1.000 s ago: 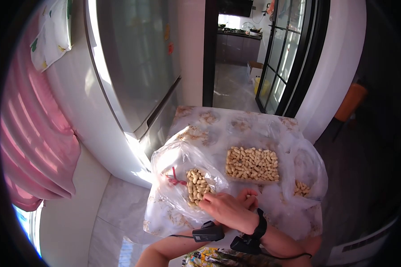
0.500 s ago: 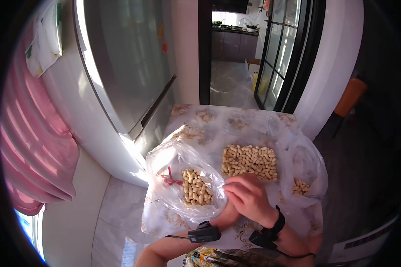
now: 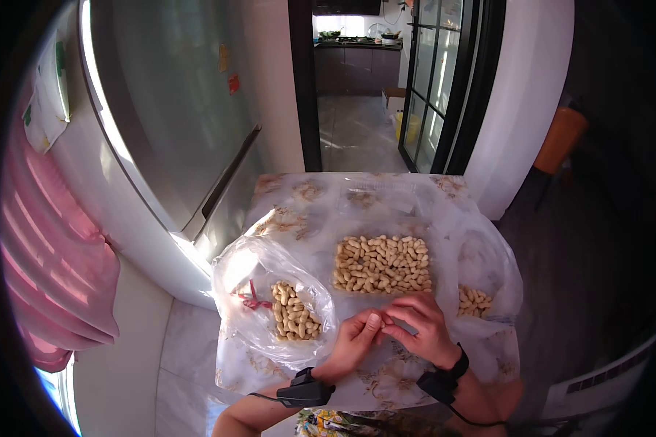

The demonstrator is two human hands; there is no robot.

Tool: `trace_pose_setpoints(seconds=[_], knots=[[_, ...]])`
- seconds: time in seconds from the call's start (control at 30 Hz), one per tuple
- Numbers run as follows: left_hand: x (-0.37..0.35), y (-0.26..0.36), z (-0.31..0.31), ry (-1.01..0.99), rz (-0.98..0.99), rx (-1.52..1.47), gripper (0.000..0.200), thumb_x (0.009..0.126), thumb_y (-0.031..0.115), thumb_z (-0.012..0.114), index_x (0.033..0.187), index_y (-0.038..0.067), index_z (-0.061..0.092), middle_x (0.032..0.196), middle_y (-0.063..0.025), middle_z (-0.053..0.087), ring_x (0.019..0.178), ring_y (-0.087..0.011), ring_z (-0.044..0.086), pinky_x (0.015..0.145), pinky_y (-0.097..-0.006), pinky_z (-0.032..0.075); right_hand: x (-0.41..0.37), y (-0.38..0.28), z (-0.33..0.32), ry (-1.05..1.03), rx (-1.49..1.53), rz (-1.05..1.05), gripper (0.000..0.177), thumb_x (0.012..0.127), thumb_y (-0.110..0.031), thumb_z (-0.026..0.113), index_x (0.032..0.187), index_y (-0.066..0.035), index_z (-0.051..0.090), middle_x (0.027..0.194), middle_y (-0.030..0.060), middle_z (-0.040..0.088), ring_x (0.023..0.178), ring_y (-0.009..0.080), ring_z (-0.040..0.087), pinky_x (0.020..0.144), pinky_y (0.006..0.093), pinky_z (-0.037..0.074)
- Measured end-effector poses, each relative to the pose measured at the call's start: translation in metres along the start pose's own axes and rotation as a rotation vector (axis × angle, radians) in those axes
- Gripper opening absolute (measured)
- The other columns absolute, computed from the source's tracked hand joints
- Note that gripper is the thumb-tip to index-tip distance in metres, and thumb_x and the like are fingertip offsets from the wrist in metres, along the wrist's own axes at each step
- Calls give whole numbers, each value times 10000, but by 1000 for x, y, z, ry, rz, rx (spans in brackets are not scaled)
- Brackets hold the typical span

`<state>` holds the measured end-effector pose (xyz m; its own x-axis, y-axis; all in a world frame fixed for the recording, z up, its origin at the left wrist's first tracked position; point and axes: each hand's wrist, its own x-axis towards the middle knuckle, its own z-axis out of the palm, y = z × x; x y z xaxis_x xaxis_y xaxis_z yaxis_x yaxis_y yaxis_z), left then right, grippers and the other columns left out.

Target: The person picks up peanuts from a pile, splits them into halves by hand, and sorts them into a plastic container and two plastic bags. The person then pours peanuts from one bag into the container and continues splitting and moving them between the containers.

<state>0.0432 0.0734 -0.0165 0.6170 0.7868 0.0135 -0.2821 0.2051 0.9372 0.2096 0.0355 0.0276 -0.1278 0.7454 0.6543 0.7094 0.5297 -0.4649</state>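
My left hand and my right hand meet at the fingertips above the table, just below a clear tray of peanuts. Fingers of both hands are pinched together; whatever lies between them is too small to make out. Left of my left hand lies an open plastic bag with a pile of peanuts and a red tie. Another plastic bag, holding a smaller pile of peanuts, is right of the tray.
The table has a patterned cover. A clear plastic container lies behind the tray. A large grey appliance stands at the left, and an orange seat at the right. Beyond the doorway is a kitchen.
My left hand, earlier mostly hidden behind the right, now shows beside it with fingertips touching. The view has shifted, so the table and bags appear further left.
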Motion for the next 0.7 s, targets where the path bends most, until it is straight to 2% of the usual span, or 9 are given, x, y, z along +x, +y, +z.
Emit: trace_pose_setpoints(seconds=[0.13,0.2,0.3,0.5,0.57,0.6,0.67,0.7], knots=[[-1,0,2,25,-7,119,416,1057,398,428,935,51,622,738,43,514,679,-42,429,606,-206,359,-9,12,1,-66,35,-47,275,714,-91,813,961,-70,696,978,56,655,908,264,624,787,376,501],[0,-2,1,31,-36,146,422,1055,403,435,918,49,619,739,45,514,688,-42,430,613,-207,359,-10,14,1,-72,53,-52,228,729,-70,793,934,-62,692,966,58,653,889,264,626,768,375,505],[3,-10,-5,-61,-23,153,452,1054,424,418,899,48,616,743,36,531,691,-46,448,623,-206,363,-9,12,-1,-67,61,-3,179,765,-41,750,929,-53,677,952,64,652,870,270,628,752,374,507],[3,-9,-1,-59,20,156,397,1057,410,412,1008,53,577,744,40,515,683,-54,437,629,-208,365,-11,14,3,-9,85,40,162,827,-24,699,979,-44,647,938,102,651,843,283,631,713,372,505],[2,-8,0,0,-42,31,260,1045,303,494,1118,57,538,797,50,511,687,-56,443,628,-205,365,-10,12,2,13,96,49,161,835,-26,698,986,-43,646,925,105,653,827,284,634,698,369,505],[2,-7,0,0,-42,31,260,1045,303,494,1118,57,538,797,50,511,687,-56,443,628,-205,365,-9,12,1,34,108,57,160,842,-28,697,993,-41,644,912,108,656,810,285,636,684,367,505],[3,-3,1,8,-33,-25,223,999,155,566,1193,60,511,905,43,516,759,-60,467,679,-204,387,-10,11,0,44,98,65,161,846,-27,696,998,-40,645,896,105,660,794,285,639,678,366,507],[3,-5,-1,8,-33,-24,223,999,155,566,1193,60,511,905,43,516,759,-60,467,679,-204,387,-10,10,0,55,87,73,162,849,-27,695,1003,-39,646,880,102,664,777,285,642,672,365,510]])
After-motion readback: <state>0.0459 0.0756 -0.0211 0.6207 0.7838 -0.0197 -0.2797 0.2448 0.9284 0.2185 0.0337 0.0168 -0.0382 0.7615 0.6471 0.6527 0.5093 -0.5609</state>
